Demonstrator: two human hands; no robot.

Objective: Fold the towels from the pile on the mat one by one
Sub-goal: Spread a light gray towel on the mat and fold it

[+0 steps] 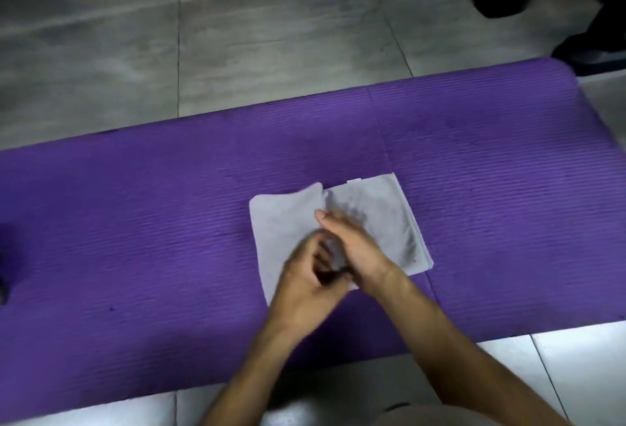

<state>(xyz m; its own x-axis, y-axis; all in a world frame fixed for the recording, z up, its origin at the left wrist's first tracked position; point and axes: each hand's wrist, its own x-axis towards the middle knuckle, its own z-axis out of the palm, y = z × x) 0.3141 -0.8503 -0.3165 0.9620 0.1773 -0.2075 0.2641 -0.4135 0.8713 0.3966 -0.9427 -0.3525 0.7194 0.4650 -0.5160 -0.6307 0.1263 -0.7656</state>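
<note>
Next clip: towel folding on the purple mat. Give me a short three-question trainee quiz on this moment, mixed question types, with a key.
1. True or false: the grey towel lies on the purple mat.
2. Multiple choice: where are the left hand and the right hand?
A. Both over the towel
B. Both on the tiled floor
C. One on the towel, one off the mat
3. Fill in: the towel's left part is folded over toward its ____.

Key
1. True.
2. A. Both are over the towel, close together; motion blur hides the exact grip.
3. Middle: the flap's edge ends near the centre, and the right part lies flat.
</note>
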